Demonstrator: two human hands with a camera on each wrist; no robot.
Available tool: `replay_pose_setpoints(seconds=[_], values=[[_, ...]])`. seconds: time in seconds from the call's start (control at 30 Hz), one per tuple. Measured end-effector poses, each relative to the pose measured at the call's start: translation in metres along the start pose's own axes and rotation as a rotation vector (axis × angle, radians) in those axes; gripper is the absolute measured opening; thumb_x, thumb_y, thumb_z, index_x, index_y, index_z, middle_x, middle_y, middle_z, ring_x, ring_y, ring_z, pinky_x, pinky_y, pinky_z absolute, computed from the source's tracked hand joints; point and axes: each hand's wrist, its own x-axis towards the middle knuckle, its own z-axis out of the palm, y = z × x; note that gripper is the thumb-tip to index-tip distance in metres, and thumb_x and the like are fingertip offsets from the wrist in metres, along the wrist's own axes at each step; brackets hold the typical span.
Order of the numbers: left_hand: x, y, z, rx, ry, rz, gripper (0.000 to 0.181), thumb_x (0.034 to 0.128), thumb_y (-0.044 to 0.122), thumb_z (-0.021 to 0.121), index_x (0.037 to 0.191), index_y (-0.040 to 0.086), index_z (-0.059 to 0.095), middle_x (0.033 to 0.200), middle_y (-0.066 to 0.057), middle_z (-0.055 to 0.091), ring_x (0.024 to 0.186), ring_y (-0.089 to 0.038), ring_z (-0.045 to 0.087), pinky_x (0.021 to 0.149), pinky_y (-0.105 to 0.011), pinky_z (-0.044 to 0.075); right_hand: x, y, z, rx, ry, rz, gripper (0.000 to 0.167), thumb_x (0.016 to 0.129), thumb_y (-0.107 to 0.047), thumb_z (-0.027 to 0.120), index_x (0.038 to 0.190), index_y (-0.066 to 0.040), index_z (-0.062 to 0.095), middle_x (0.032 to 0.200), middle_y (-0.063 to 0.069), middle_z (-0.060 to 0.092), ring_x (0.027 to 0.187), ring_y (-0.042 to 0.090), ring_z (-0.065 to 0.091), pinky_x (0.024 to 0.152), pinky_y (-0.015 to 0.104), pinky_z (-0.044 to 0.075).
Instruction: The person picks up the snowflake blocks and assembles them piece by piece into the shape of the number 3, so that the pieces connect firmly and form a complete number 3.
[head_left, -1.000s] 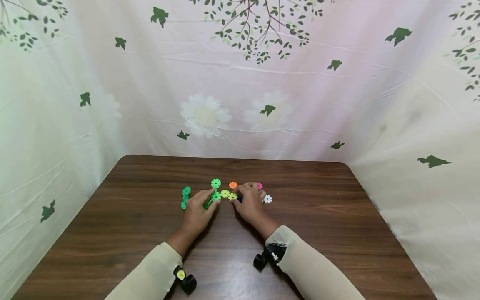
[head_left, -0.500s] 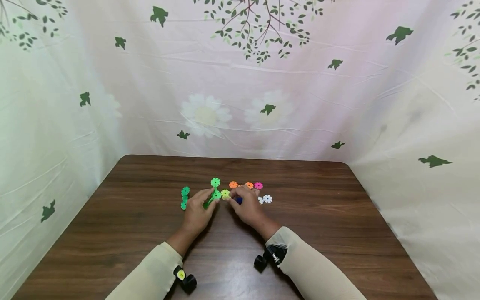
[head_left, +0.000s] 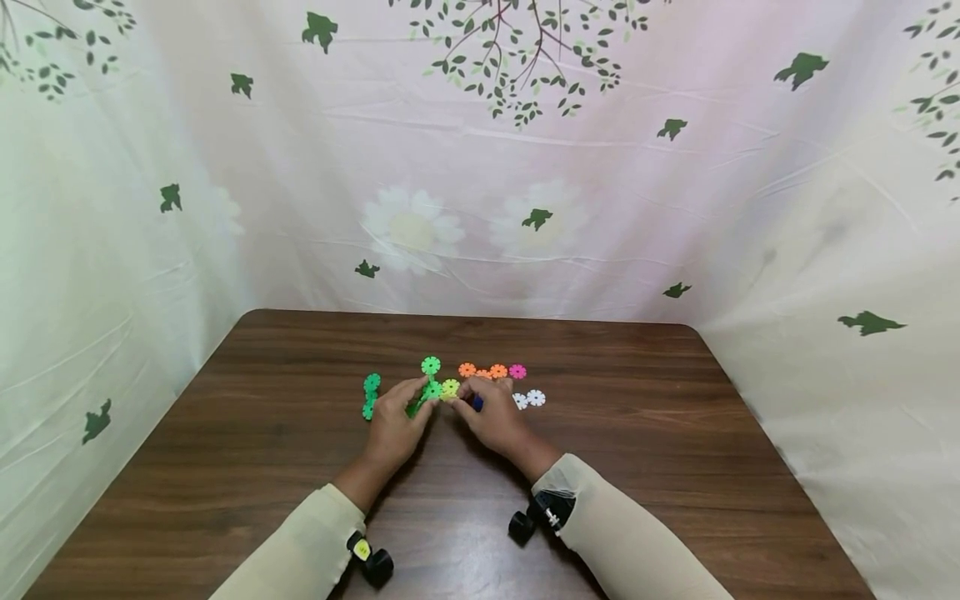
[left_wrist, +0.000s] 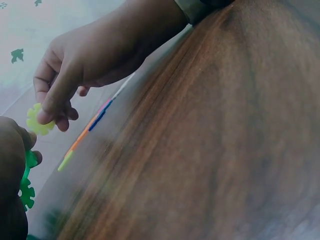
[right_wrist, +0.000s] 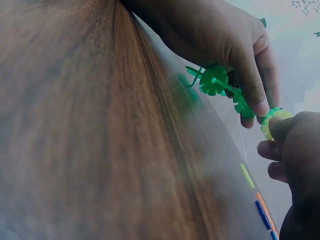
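Note:
Small notched plastic discs lie about both hands. My left hand [head_left: 396, 423] pinches a chain of green interlocking discs [right_wrist: 214, 80], raised above the table in the right wrist view. Between thumb and fingers my right hand [head_left: 501, 418] pinches a yellow interlocking disc [left_wrist: 40, 120]. The yellow disc is against the near end of the green chain in the right wrist view; whether their notches are joined is hidden by fingers. Another yellow disc [right_wrist: 247, 175] lies flat on the table. A blue disc [head_left: 478, 402] shows partly beneath the right hand.
Joined darker green discs [head_left: 371, 396] lie left of the left hand. Orange discs [head_left: 498, 372], a pink disc [head_left: 517, 372] and white discs [head_left: 536, 398] lie behind and right of the right hand. The brown wooden table [head_left: 225, 467] meets a printed cloth [head_left: 465, 167] behind.
My right hand has moved left with its yellow disc, up to the green chain. This uncovers more of the orange and white discs. My left hand stays nearly still.

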Motion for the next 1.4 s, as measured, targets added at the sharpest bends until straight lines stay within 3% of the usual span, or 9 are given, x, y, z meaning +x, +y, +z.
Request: replay_pose_setpoints(seconds=[0.23,0.73,1.03,1.4], values=[[0.000,0.000,0.002,0.006,0.021,0.024,0.040,0.0864,-0.006,0.088,0.124,-0.010,0.076,0.117,-0.025,0.080,0.105,-0.039,0.080,0.085,-0.049,0.065,0.000,-0.002,-0.001,-0.031,0.015,-0.058,0.017,0.093,-0.013,0.088,0.087,-0.012,0.072,0.087,0.001,0.078,0.081,0.017,0.075,0.094,0.042,0.030],[0.000,0.005,-0.002,0.000,-0.003,0.007,0.037,0.0849,-0.004,0.090,0.119,-0.010,0.077,0.113,-0.024,0.080,0.102,-0.037,0.081,0.083,-0.048,0.066,-0.003,-0.008,0.003,-0.127,0.030,-0.167,0.015,0.090,-0.009,0.089,0.086,-0.013,0.075,0.078,-0.002,0.072,0.072,0.009,0.063,0.087,0.036,0.035],[0.002,0.006,-0.002,0.010,0.008,0.035,0.034,0.0825,-0.005,0.091,0.114,-0.009,0.080,0.107,-0.022,0.082,0.096,-0.035,0.082,0.078,-0.046,0.066,-0.005,-0.008,0.002,-0.109,0.012,-0.147,0.017,0.090,-0.007,0.088,0.082,-0.013,0.074,0.076,-0.001,0.070,0.071,0.011,0.060,0.087,0.035,0.036],[0.004,0.012,-0.005,0.012,-0.038,-0.027,0.036,0.0851,-0.004,0.089,0.118,-0.011,0.078,0.105,-0.023,0.082,0.086,-0.032,0.082,0.073,-0.043,0.066,-0.005,-0.011,0.000,-0.095,0.008,-0.131,0.016,0.092,-0.007,0.088,0.083,-0.013,0.075,0.077,-0.001,0.069,0.070,0.009,0.058,0.086,0.036,0.038]])
